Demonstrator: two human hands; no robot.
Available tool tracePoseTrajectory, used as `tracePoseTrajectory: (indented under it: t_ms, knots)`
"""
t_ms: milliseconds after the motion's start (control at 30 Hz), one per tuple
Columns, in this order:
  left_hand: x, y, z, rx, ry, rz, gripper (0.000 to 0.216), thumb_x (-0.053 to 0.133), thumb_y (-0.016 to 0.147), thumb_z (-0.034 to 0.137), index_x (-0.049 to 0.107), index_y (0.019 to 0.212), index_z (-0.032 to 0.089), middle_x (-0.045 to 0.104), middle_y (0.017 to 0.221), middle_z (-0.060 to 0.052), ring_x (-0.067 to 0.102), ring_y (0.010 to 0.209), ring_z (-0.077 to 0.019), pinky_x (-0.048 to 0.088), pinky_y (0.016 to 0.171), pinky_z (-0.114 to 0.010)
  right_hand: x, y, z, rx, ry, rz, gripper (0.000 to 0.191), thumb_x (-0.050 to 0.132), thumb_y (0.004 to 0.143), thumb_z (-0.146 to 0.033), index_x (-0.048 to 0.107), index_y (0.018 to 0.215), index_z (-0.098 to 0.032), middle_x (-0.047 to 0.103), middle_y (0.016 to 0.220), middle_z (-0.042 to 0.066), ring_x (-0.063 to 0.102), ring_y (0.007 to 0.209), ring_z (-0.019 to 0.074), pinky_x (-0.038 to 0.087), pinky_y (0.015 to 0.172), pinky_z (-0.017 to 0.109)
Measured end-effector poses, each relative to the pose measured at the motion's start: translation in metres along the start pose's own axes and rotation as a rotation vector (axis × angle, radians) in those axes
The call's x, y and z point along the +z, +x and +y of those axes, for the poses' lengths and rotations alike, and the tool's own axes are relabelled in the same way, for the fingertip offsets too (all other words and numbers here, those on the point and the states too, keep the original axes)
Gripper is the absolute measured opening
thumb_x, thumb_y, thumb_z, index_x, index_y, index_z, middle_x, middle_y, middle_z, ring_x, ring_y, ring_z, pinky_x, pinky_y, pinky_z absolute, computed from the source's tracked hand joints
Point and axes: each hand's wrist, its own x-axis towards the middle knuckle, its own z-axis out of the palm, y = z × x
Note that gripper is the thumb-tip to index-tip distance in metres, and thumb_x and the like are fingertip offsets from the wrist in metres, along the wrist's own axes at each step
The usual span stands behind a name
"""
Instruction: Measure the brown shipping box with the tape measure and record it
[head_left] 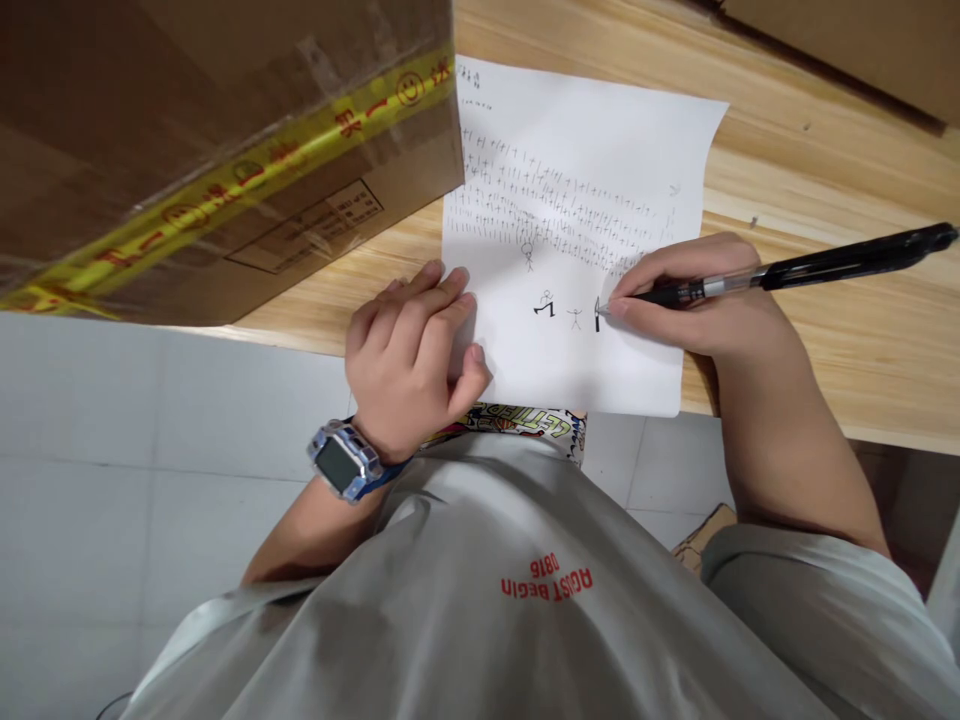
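Two right fingers [664, 265] tight around pen [814, 267]

A big box [232, 160] blocks the way past the left hand [412, 345]; beyond the pen [825, 264], the table [795, 180] has room

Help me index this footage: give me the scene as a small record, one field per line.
Right hand: the right hand grips a black pen, its tip at a small black drawing
Left hand: the left hand lies at the left edge of a white paper sheet
On the sheet: rows of short strokes, small stick figures
Left wrist: digital watch, blue strap
Upper left: cardboard carton with yellow printed tape
Surface: wood-grain tabletop
Clothing: grey shirt, red lettering
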Motion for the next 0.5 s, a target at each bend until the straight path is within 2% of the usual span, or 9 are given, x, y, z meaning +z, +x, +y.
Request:
tracePoseTrajectory:
  t_ms: [300,367,500]
  knots:
    - [-0.0005,0.0006,-0.0004,-0.016,-0.006,-0.013,0.041,0.06,0.089,0.042,0.059,0.129,0.035,0.065,0.143,0.009,0.061,0.14,-0.013,0.049,0.107,-0.04,-0.0002,-0.0006,-0.0027,0.006,0.013,-0.017,0.019,0.083,0.078,-0.042,0.073,0.067,-0.03,0.072,0.067,0.0,0.065,0.062,0.0214,0.049,0.057,0.04]
    - [-0.0011,0.0005,-0.0006,-0.057,-0.025,-0.054,0.039,0.058,0.09,0.045,0.059,0.128,0.035,0.064,0.143,0.009,0.06,0.141,-0.0132,0.049,0.109,-0.042,-0.0001,-0.0004,-0.0024,0.007,0.019,-0.023,0.019,0.083,0.078,-0.042,0.073,0.067,-0.03,0.072,0.068,0.0,0.064,0.061,0.021,0.049,0.057,0.04]
    - [-0.003,0.0014,0.0005,-0.205,-0.12,-0.184,0.04,0.053,0.092,0.053,0.061,0.124,0.032,0.064,0.144,0.007,0.057,0.145,-0.014,0.047,0.122,-0.045,-0.0004,-0.0002,-0.0019,-0.015,0.034,-0.033,0.016,0.083,0.078,-0.039,0.074,0.068,-0.031,0.072,0.067,0.0,0.062,0.059,0.0196,0.048,0.056,0.039]
